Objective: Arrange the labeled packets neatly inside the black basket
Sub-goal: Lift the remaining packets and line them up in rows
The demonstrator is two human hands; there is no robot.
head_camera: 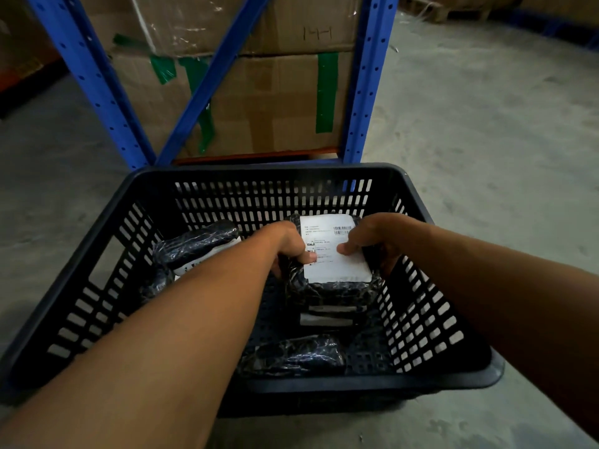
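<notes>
A black slotted basket (265,172) stands on the concrete floor in front of me. Both my arms reach into it. My left hand (288,244) and my right hand (372,241) grip opposite sides of a black-wrapped packet (334,254) with a white label facing up, at the right of the basket. It rests on top of a stack of similar packets (327,314). Another black packet (197,244) with a partly hidden label lies at the back left, and one (295,354) lies near the front wall.
A blue steel rack (366,79) holding large cardboard boxes (269,102) with green tape stands right behind the basket. Grey concrete floor spreads to the left and right. Wooden pallets (453,8) sit far back right.
</notes>
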